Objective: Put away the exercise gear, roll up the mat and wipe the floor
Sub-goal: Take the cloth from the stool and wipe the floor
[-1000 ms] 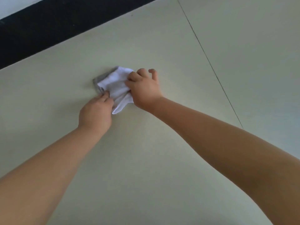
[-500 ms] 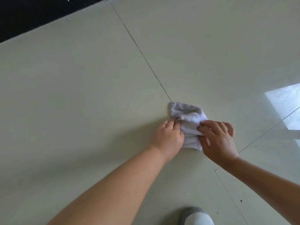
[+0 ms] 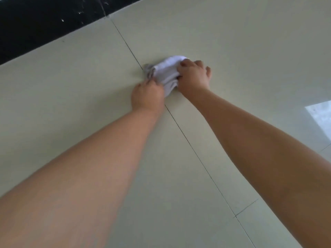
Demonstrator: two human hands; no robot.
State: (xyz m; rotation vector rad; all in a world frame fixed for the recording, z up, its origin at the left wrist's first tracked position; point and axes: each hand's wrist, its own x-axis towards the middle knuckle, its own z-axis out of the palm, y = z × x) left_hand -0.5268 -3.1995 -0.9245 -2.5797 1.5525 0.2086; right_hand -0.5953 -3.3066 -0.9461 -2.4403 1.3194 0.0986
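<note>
A crumpled white cloth (image 3: 167, 72) with a grey edge lies pressed on the pale tiled floor (image 3: 71, 97), right on a tile joint. My left hand (image 3: 147, 96) grips its near left side with the fingers curled over the grey edge. My right hand (image 3: 194, 76) clamps the cloth's right side, fingers bent on top of it. Both arms are stretched out far ahead of me. No mat or exercise gear is in view.
A black skirting band (image 3: 44, 27) runs along the far left top where the floor ends. A dark tile joint (image 3: 197, 154) crosses the floor diagonally. A bright window reflection (image 3: 320, 115) lies on the tiles at the right edge.
Both hands have pushed the cloth forward, away from me, along the tile joint toward the black band. The foot seen half a second ago is out of view.
</note>
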